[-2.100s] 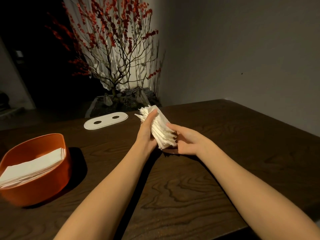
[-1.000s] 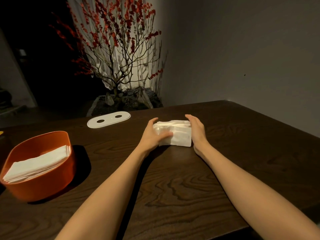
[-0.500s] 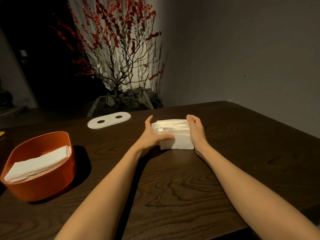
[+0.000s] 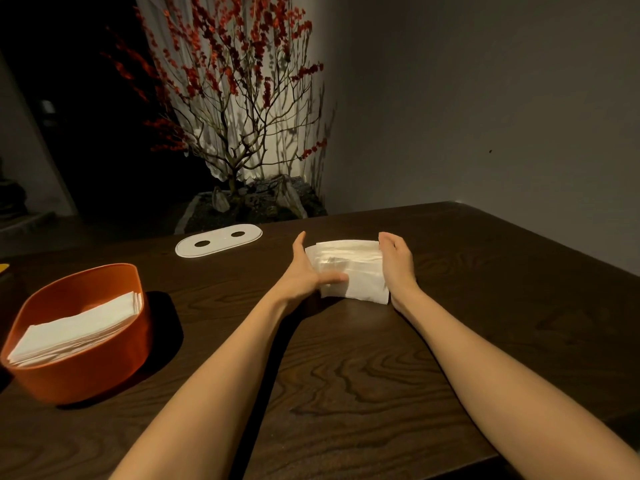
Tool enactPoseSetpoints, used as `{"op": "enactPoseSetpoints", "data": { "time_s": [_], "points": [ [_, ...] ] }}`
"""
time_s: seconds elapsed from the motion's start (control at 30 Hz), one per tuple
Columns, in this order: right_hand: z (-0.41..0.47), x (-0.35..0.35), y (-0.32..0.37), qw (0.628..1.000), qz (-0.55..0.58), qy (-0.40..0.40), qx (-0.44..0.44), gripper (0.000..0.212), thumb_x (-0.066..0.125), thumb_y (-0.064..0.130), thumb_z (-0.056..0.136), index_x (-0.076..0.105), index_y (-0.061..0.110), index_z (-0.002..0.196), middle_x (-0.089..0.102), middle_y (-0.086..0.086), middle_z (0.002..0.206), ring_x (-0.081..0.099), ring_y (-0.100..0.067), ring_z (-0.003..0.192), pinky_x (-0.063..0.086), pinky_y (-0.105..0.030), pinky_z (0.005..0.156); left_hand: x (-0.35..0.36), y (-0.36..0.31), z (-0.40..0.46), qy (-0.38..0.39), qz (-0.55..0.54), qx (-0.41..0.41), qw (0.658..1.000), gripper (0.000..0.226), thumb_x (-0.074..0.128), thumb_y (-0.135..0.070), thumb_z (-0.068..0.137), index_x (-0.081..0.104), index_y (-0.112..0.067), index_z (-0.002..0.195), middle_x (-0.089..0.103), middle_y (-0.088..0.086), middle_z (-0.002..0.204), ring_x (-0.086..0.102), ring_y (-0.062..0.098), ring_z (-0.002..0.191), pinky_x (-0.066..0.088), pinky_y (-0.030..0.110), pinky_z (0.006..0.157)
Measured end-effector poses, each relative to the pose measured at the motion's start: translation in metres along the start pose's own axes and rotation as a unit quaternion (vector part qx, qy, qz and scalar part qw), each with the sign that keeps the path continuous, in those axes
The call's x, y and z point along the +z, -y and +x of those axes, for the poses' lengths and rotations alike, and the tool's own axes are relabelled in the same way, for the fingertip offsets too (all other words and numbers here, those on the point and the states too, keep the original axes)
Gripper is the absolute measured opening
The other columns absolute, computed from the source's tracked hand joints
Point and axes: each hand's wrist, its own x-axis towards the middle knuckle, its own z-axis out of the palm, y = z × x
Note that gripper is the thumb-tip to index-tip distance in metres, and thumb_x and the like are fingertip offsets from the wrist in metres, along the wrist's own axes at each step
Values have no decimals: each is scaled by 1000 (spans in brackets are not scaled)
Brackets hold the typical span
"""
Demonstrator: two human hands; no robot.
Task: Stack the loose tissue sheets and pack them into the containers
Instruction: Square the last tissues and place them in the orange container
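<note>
The tissue stack is lying on the dark wooden counter at about 12 o'clock from the person, well apart from the orange container sitting at 9 o'clock, which is already holding a folded pile of tissues. The left hand is pressing the stack's left edge, its fingers straight and its thumb lying flat across the top sheet. The right hand is bracing the right edge, its fingers only loosely bent and touching the paper rather than curling round it. Both hands are squaring the sheets, not lifting them.

The sheets are looking uneven along the far edge, so the risk is fanning: if the hands are lifting with side pressure alone, the soft middle sheets are likely to sag or slide out. Squeezing too hard is likely to buckle the pile instead. The carry to the container is long enough for loose top sheets to drift off.

A white oval lid with two holes is lying at 11 o'clock. No brand, label or writing is showing anywhere.
</note>
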Motion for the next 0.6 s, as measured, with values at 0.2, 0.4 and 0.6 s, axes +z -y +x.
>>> {"op": "enactPoseSetpoints", "data": {
  "time_s": [0.2, 0.4, 0.6],
  "points": [
    [-6, 3, 6, 991, 32, 127, -19, 52, 32, 45, 101, 37, 18, 145, 45, -2, 143, 45, -13, 126, 37, -28, 101, 14, -6, -2, -38, 12, 30, 999, 108, 81, -20, 75, 6, -21, 152, 21, 11, 155, 26, 26, 140, 28, 30, 105],
    [1, -16, 11, 960, -48, 275, -29, 86, 63, 45, 80, 17, 29, 150, 46, -4, 141, 47, -17, 124, 38, -32, 104, 0, -5, -2, -66, 24, 45, 996, 94, 80, -23, 75, 21, -18, 148, 30, 9, 151, 35, 23, 134, 36, 31, 103],
    [7, -18, -1, 942, -162, 292, -37, 94, 78, 14, 78, 18, 28, 149, 42, -7, 140, 46, -22, 125, 41, -33, 103, -8, 2, -1, -66, 37, 40, 996, 110, 84, -24, 72, 6, -20, 149, 24, 12, 151, 34, 21, 131, 33, 33, 106]
  ]
}}
